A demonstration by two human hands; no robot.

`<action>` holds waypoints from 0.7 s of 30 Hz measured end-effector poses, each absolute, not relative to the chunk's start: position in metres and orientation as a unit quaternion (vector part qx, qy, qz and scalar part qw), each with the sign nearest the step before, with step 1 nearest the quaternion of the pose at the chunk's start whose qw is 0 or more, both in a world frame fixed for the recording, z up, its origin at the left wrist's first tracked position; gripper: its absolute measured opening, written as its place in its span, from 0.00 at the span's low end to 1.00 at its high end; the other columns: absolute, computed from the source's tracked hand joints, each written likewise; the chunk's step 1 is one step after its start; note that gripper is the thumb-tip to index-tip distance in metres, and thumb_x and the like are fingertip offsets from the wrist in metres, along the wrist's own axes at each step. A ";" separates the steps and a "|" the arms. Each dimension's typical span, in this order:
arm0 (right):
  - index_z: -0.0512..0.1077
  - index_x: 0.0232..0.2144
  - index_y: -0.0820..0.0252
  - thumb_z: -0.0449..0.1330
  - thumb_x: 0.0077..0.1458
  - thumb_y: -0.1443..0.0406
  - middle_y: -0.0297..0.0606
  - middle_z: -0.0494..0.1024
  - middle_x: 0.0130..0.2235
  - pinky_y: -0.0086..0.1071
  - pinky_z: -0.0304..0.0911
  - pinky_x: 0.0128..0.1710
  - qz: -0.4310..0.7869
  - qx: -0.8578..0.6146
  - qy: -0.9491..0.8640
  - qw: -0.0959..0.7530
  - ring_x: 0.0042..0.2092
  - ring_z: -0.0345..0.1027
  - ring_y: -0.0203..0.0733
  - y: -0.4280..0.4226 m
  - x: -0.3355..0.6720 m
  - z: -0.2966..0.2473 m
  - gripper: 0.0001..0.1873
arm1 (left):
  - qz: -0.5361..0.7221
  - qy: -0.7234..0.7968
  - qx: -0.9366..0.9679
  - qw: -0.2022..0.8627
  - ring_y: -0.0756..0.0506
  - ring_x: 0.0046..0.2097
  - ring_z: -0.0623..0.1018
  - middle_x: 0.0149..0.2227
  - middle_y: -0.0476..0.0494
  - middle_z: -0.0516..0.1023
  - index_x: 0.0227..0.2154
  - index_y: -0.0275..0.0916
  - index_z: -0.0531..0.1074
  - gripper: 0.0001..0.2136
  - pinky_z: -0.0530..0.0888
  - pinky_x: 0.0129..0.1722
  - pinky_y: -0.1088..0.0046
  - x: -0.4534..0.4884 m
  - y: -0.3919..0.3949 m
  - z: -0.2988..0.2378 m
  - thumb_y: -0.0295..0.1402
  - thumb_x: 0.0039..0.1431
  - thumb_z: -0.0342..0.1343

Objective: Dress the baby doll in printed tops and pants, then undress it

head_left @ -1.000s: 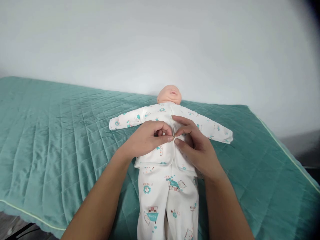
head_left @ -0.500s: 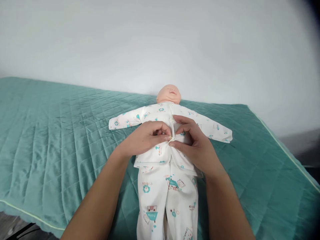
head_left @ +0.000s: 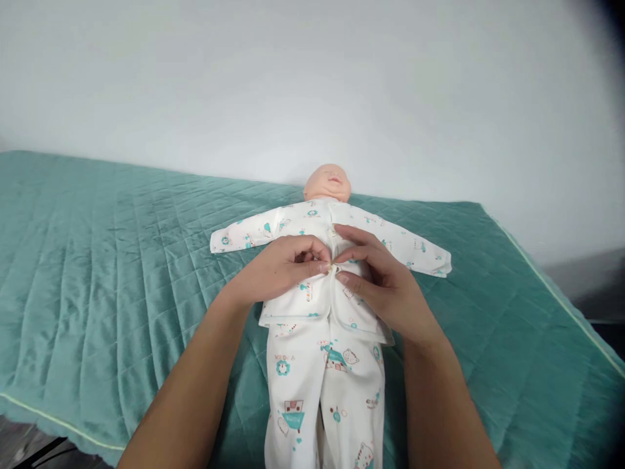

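Observation:
A baby doll (head_left: pixel 328 182) lies on its back, head away from me, dressed in a white printed jacket (head_left: pixel 295 307) and matching trousers (head_left: pixel 293 384). Both sleeves stretch out to the sides. At the jacket's front opening, my left hand (head_left: pixel 295 264) pinches the fabric edge between thumb and index finger, by a small light-coloured button. My right hand (head_left: pixel 378 273) is bent around the opposite edge, its thumb and index fingertip touching the cloth beside the same button. Another small fastening shows higher up the front, near my right index finger. My fingers partly hide the button.
A green quilted cover (head_left: pixel 146 260) with pale piping lies under the doll. A plain light wall (head_left: pixel 312 85) rises right behind the doll's head. Dark floor and a black bar (head_left: pixel 49 449) show at the lower left.
My right thumb and finger have shifted slightly at the jacket's edge, and the two front edges lie closer together. My left hand keeps its pinch. The view has moved very slightly.

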State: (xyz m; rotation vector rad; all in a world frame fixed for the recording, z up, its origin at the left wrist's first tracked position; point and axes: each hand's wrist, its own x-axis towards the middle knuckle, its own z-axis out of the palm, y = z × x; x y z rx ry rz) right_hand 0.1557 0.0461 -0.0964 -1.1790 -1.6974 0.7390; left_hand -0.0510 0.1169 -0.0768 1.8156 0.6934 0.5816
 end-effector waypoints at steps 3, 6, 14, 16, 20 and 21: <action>0.76 0.43 0.47 0.61 0.62 0.64 0.34 0.66 0.66 0.54 0.52 0.68 0.307 -0.483 -0.689 0.445 0.68 0.57 0.54 0.045 0.157 -0.094 0.07 | 0.243 0.292 0.759 0.529 0.53 0.29 0.64 0.27 0.53 0.68 0.34 0.38 0.73 0.07 0.62 0.29 0.75 -0.052 0.117 -0.077 0.37 0.62 0.58; 0.76 0.41 0.48 0.62 0.61 0.64 0.34 0.67 0.65 0.56 0.53 0.68 0.300 -0.496 -0.683 0.445 0.68 0.57 0.56 0.045 0.154 -0.093 0.06 | 0.243 0.290 0.761 0.526 0.53 0.29 0.65 0.27 0.53 0.68 0.34 0.38 0.73 0.07 0.62 0.29 0.75 -0.052 0.117 -0.077 0.37 0.62 0.57; 0.74 0.38 0.49 0.63 0.59 0.66 0.34 0.70 0.63 0.49 0.56 0.66 0.286 -0.495 -0.675 0.466 0.67 0.60 0.51 0.048 0.150 -0.096 0.05 | 0.265 0.297 0.744 0.536 0.52 0.30 0.67 0.28 0.52 0.71 0.35 0.39 0.75 0.07 0.63 0.29 0.75 -0.049 0.116 -0.080 0.37 0.61 0.58; 0.74 0.38 0.50 0.63 0.59 0.67 0.34 0.70 0.63 0.49 0.56 0.66 0.285 -0.494 -0.677 0.465 0.67 0.59 0.50 0.048 0.150 -0.096 0.05 | 0.274 0.302 0.736 0.540 0.52 0.31 0.68 0.29 0.51 0.72 0.35 0.39 0.76 0.06 0.64 0.30 0.76 -0.048 0.115 -0.080 0.36 0.60 0.59; 0.74 0.39 0.49 0.62 0.59 0.68 0.34 0.69 0.64 0.51 0.56 0.66 0.283 -0.505 -0.679 0.452 0.67 0.59 0.53 0.046 0.150 -0.095 0.07 | 0.286 0.308 0.728 0.541 0.52 0.32 0.70 0.29 0.51 0.73 0.33 0.38 0.76 0.06 0.66 0.32 0.76 -0.048 0.115 -0.081 0.35 0.59 0.61; 0.74 0.39 0.49 0.62 0.59 0.67 0.34 0.68 0.64 0.52 0.55 0.66 0.282 -0.508 -0.679 0.448 0.67 0.58 0.54 0.045 0.150 -0.094 0.07 | 0.287 0.311 0.728 0.540 0.52 0.32 0.70 0.29 0.51 0.73 0.33 0.38 0.76 0.06 0.66 0.31 0.75 -0.048 0.115 -0.080 0.36 0.58 0.61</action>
